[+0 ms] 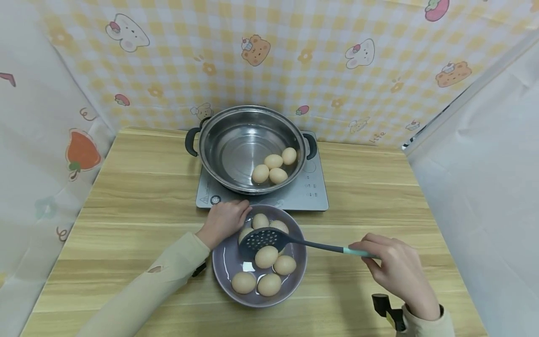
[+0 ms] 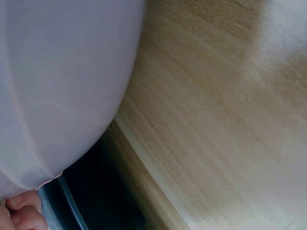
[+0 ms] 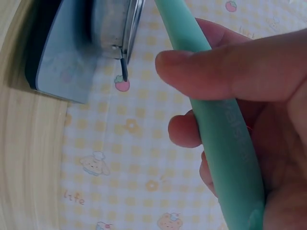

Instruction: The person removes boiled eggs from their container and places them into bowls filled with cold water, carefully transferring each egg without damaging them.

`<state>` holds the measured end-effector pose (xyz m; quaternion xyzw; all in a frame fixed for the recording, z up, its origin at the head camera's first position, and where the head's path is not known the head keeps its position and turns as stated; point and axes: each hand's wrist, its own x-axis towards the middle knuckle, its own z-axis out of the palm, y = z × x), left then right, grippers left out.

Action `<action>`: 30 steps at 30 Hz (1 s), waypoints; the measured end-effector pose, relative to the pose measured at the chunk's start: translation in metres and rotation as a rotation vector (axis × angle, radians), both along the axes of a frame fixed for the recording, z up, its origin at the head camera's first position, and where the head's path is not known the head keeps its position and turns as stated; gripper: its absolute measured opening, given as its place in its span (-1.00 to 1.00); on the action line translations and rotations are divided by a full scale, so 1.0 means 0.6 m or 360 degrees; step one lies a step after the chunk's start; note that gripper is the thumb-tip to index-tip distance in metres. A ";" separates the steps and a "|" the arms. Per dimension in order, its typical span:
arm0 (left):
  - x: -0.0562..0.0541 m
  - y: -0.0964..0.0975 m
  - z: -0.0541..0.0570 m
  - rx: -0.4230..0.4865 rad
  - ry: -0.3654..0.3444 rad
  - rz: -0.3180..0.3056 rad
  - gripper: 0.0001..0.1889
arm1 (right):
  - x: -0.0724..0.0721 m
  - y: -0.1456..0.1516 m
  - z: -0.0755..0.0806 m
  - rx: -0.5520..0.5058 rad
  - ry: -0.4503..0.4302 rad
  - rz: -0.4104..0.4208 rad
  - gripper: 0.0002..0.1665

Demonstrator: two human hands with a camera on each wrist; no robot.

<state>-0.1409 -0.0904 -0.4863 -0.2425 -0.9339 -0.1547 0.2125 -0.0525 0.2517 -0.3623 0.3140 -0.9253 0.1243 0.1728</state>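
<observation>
My right hand (image 1: 397, 269) grips the mint-green handle of a dark skimmer (image 1: 324, 245); in the right wrist view the thumb lies along that handle (image 3: 225, 139). The skimmer's perforated head is down in a purple-grey bowl (image 1: 225, 281), tilted among several brown eggs (image 1: 243, 282). One egg (image 1: 266, 257) sits right at the lower edge of the head, and others are partly hidden behind it. My left hand (image 1: 225, 219) holds the bowl's upper left rim. In the left wrist view its curled fingers (image 2: 26, 211) show at the rim, below the bowl's pale outer wall (image 2: 67, 86).
Behind the bowl, a steel pot (image 1: 229, 140) with two black handles stands on a grey induction cooker (image 1: 303, 199). Several eggs (image 1: 273, 161) lie in the pot's right part. A wooden table (image 1: 143, 187) carries everything, with a checked cloth (image 1: 286, 84) hanging behind it.
</observation>
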 end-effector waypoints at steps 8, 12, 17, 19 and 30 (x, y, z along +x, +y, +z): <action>-0.001 0.000 0.003 -0.0017 -0.0028 -0.0016 -0.80 | -0.004 -0.003 0.003 -0.0003 0.0003 0.0036 -0.55; 0.000 -0.001 0.003 -0.0011 -0.0024 -0.0019 -0.79 | -0.005 -0.004 0.005 -0.0012 0.0018 0.0041 -0.57; 0.000 -0.001 0.002 -0.0011 -0.0012 -0.0030 -0.80 | -0.004 -0.005 0.008 -0.0047 0.0030 0.0043 -0.56; 0.000 -0.001 0.003 -0.0008 -0.0018 -0.0027 -0.80 | -0.004 -0.005 0.010 -0.0054 0.0026 0.0042 -0.57; 0.004 -0.001 0.005 0.0026 -0.0093 -0.0006 -0.82 | -0.027 0.006 0.032 -0.0311 0.0013 0.0061 -0.84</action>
